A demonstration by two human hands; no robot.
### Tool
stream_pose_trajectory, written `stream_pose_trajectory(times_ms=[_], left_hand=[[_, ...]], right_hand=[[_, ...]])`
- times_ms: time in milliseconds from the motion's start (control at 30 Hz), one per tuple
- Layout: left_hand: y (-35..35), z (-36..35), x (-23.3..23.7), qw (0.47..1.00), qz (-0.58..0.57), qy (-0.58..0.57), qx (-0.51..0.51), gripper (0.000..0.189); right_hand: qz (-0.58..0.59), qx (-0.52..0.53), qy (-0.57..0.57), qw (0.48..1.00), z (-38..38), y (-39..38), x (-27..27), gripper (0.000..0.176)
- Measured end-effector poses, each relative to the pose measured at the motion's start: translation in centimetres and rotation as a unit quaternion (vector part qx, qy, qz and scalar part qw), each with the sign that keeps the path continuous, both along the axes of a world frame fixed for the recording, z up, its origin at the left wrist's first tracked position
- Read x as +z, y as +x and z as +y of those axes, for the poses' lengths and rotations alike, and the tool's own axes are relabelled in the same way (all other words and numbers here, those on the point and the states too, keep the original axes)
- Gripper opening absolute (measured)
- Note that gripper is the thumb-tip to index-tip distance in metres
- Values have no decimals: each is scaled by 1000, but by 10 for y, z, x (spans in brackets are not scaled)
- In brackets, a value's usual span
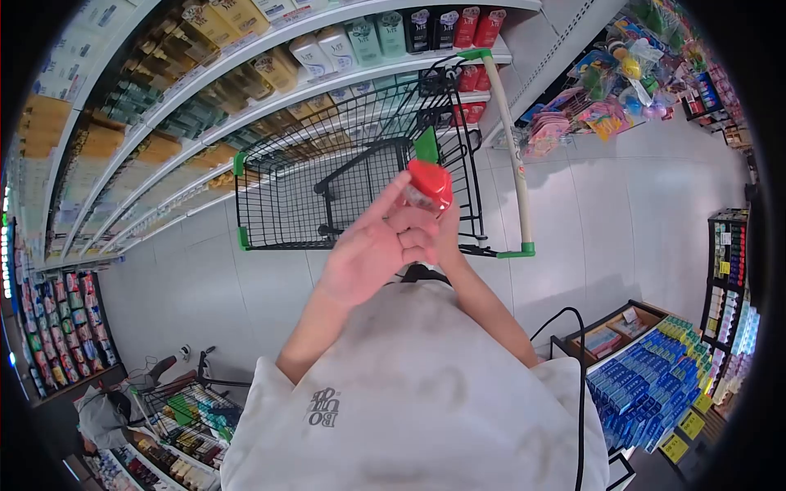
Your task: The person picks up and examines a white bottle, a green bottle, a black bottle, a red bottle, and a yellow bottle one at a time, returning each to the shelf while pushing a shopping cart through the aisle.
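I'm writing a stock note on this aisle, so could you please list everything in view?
red-topped container: one, red and partly clear, at the hands
shopping cart: one, black wire, green corners, pale handle, in front of the person
green panel: one, green, just beyond the container
shelving: one run, white, upper left
bottles: many, gold, white, green, black, red, on the shelving
packaged goods: many, multicoloured, upper right
boxes: many, mostly blue, lower right
price tags: several, yellow, beside the boxes
cable: one, black, right of the shirt
floor: one, pale tile
shirt: one, white, worn
left hand: one, at the container
right hand: one, partly hidden behind the left
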State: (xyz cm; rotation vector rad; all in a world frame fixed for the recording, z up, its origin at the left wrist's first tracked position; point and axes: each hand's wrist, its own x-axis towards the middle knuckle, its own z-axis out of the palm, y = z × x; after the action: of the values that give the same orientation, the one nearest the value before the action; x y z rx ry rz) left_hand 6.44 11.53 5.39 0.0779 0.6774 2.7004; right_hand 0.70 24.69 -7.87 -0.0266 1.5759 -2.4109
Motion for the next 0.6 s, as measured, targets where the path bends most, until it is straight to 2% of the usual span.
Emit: stream_pose_trajectory(times_ms=[33,67,100,133,167,200,233,267,300,333,400,433,500,533,600], left_hand=[[1,-7,9,999,32,-43,-1,83],[2,-11,17,994,65,-86,-2,86],[6,-10,22,986,72,-140,56,69],[9,-17,14,986,76,-141,52,69],[12,-29,-5,973,79,-195,98,53],[14,-37,-22,955,82,-248,143,37],[17,-37,-34,955,86,-247,137,37],[20,-38,-44,940,60,-284,176,27],[24,-39,-53,922,34,-320,215,19],[27,-39,-62,923,37,-320,212,19],[33,-36,-73,935,2,-320,154,30],[34,-25,-65,935,3,-320,153,30],[37,-4,-47,943,-78,-296,128,57],[38,-8,-46,944,-77,-295,127,57],[38,-17,-45,987,-11,-128,-96,81]], right_hand=[[110,-47,105,987,1,-2,17,50],[111,-50,105,987,4,-3,27,50],[99,-79,99,987,7,-5,34,47],[89,-109,92,986,10,-7,44,45],[146,-126,99,976,11,-9,58,34],[149,-133,99,975,13,-11,66,34],[112,-122,28,986,17,-12,73,37],[75,-110,-44,990,19,-13,78,40],[73,-98,-61,991,19,-12,83,37],[75,-103,-61,990,19,-11,85,37],[5,-40,-163,986,16,-8,88,42],[6,-40,-163,986,13,-7,90,42],[-20,-27,-150,988,3,-1,94,66],[-20,-28,-149,988,0,1,96,66],[-30,13,-180,983,-5,8,101,74]])
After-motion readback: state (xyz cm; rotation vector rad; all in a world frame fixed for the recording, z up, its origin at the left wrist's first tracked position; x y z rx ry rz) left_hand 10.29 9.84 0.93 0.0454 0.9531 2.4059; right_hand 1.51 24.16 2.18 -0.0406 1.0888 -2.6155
